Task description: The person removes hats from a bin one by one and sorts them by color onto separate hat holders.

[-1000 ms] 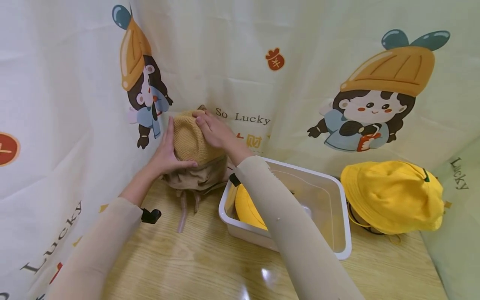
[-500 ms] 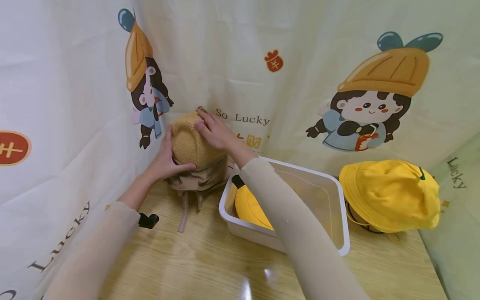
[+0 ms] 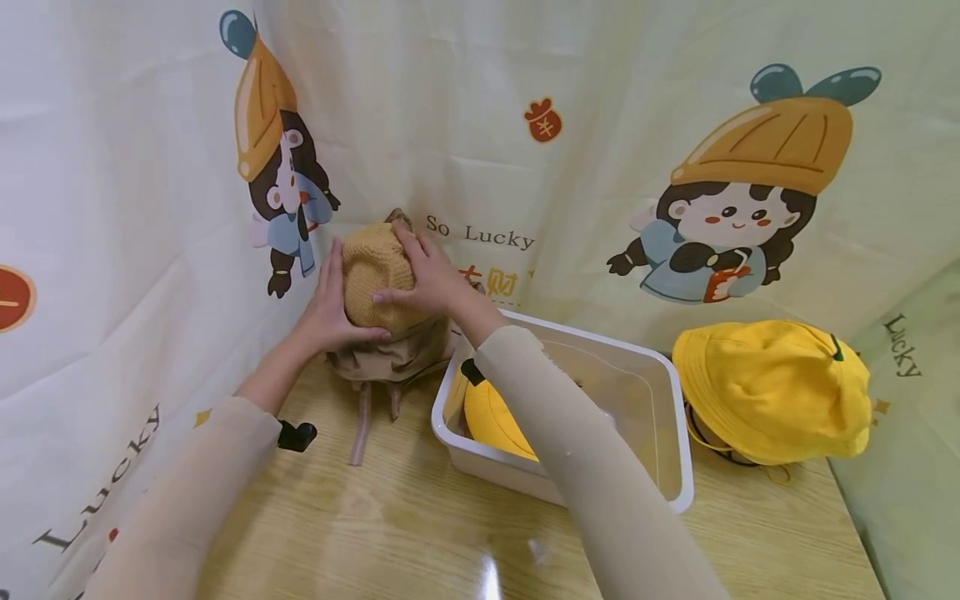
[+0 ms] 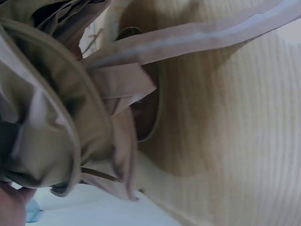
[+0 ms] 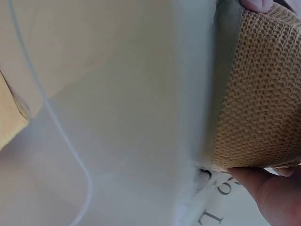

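A tan knitted hat (image 3: 367, 279) sits at the back left, over a khaki cloth hat (image 3: 382, 358) with hanging ties. My left hand (image 3: 326, 312) grips the knitted hat's left side, its thumb along the front lower edge. Across the hat's right side lies my right hand (image 3: 438, 279), fingers near the top and thumb on the front. Coarse knit of the tan hat (image 5: 263, 94) fills the right side of the right wrist view. Seen from below in the left wrist view are the khaki brim (image 4: 89, 127) and a pale strap (image 4: 188, 42).
Under my right forearm stands a white plastic tub (image 3: 495, 479) with a yellow hat (image 3: 495, 421) inside. A yellow bucket hat (image 3: 772, 392) rests on a stand at the right. Printed curtains (image 3: 585, 208) hang close behind and at both sides of the wooden tabletop (image 3: 360, 533).
My right thumb has come down and left onto the front of the knitted hat, and the dent in the crown has changed shape. The left hand keeps its hold.
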